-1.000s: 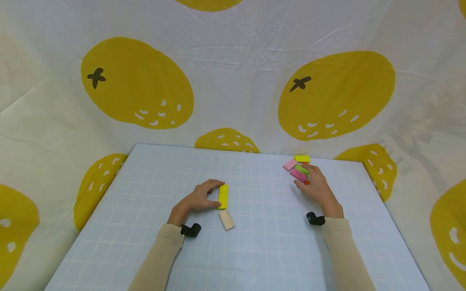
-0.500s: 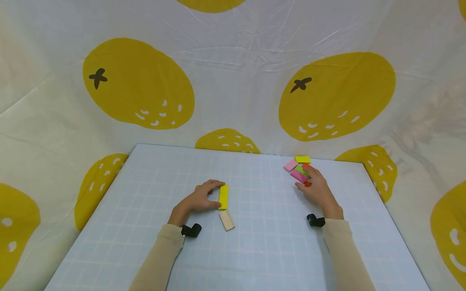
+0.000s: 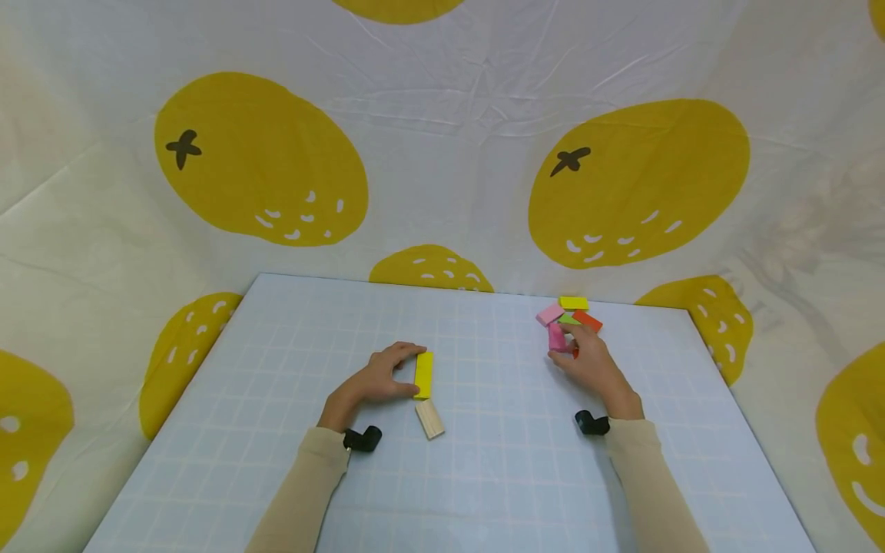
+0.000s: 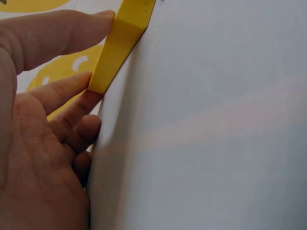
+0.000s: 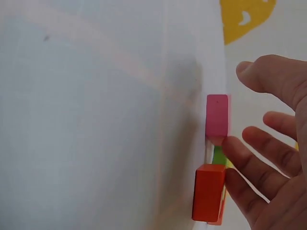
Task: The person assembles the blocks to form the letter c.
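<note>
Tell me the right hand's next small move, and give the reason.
The right hand should probably bring its thumb in to pinch the dark pink block. In the right wrist view, a gap shows between thumb and block, while a fingertip lies close to the block's lower end.

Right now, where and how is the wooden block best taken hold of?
Probably across its middle: the wooden block lies flat with both long sides free, so come from above and pinch those sides. I'd avoid its far end, close to the yellow block the left hand holds.
</note>
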{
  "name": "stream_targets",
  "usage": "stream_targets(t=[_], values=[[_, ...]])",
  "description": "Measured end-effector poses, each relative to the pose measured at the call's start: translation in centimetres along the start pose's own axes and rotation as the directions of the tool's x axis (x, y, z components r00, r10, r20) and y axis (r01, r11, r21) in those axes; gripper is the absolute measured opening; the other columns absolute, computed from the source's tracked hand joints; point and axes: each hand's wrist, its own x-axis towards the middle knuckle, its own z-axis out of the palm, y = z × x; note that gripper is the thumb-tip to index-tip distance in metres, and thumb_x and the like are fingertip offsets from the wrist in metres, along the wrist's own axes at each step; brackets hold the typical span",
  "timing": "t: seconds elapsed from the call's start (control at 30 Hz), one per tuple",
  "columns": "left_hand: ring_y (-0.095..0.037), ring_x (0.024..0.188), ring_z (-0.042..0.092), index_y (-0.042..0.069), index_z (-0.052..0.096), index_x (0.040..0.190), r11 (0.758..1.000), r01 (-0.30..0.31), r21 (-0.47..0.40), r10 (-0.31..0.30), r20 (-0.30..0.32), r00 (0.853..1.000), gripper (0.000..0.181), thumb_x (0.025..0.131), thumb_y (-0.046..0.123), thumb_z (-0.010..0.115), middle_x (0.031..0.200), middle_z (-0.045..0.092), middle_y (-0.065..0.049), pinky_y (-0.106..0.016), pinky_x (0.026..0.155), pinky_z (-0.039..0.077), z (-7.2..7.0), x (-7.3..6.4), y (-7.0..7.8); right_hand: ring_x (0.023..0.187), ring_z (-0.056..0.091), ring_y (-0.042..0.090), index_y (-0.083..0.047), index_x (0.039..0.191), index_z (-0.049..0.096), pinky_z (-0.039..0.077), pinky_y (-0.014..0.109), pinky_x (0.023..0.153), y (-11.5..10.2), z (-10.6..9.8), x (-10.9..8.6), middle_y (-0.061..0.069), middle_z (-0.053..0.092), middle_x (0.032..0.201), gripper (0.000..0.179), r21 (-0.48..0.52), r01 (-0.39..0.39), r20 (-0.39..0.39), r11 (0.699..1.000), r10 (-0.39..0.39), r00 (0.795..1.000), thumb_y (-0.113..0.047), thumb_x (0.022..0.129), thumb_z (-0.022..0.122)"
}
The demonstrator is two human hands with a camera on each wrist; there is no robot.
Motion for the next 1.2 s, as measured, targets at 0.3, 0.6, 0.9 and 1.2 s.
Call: stream_targets(t=[0.3,0.6,0.9,1.2], values=[[-0.035,0.142,0.045,0.014,0.049,0.152,1.0,0.013,0.001,-0.013,-0.002,1.0,0.071,0.088,0.028,0.075,0.156,0.047,-0.013,-0.06,0.109,0.029,0.2,-0.1,0.1,0.112,0.052,0.034,0.001,0.146,0.048,0.055,0.052,0.095,0.0,-0.5,1.7,0.018,0.057,0.121,0.068,-0.048,0.007,0.055,0.999,-0.004,0.998,-0.027,0.092,0.078],[-0.035,0.142,0.044,0.015,0.049,0.152,1.0,0.03,-0.003,-0.03,0.0,1.0,0.071,0.088,0.028,0.075,0.156,0.047,-0.012,-0.061,0.111,0.028,0.1,-0.2,0.3,0.104,0.056,0.03,0.003,0.145,0.05,0.057,0.047,0.091,0.2,-0.2,2.1,0.015,0.06,0.114,0.068,-0.01,0.0,0.108,1.0,0.001,0.994,-0.027,0.091,0.079],[-0.034,0.141,0.045,0.016,0.049,0.153,0.999,0.041,-0.007,-0.041,-0.002,0.999,0.071,0.088,0.028,0.075,0.157,0.046,-0.011,-0.06,0.112,0.028,0.1,-0.2,0.2,0.099,0.056,0.03,0.005,0.138,0.057,0.056,0.046,0.09,0.0,-0.2,2.3,0.015,0.061,0.109,0.061,-0.028,0.041,0.094,0.999,-0.038,0.995,-0.024,0.09,0.08],[-0.033,0.134,0.05,0.013,0.05,0.152,1.0,0.014,0.001,-0.014,-0.016,1.0,0.07,0.088,0.027,0.075,0.155,0.048,-0.012,-0.058,0.106,0.03,0.1,-0.2,0.3,0.097,0.053,0.028,0.007,0.135,0.061,0.054,0.041,0.084,0.0,0.0,2.1,0.015,0.054,0.105,0.058,-0.041,0.053,0.078,0.998,-0.05,0.996,-0.023,0.089,0.08]])
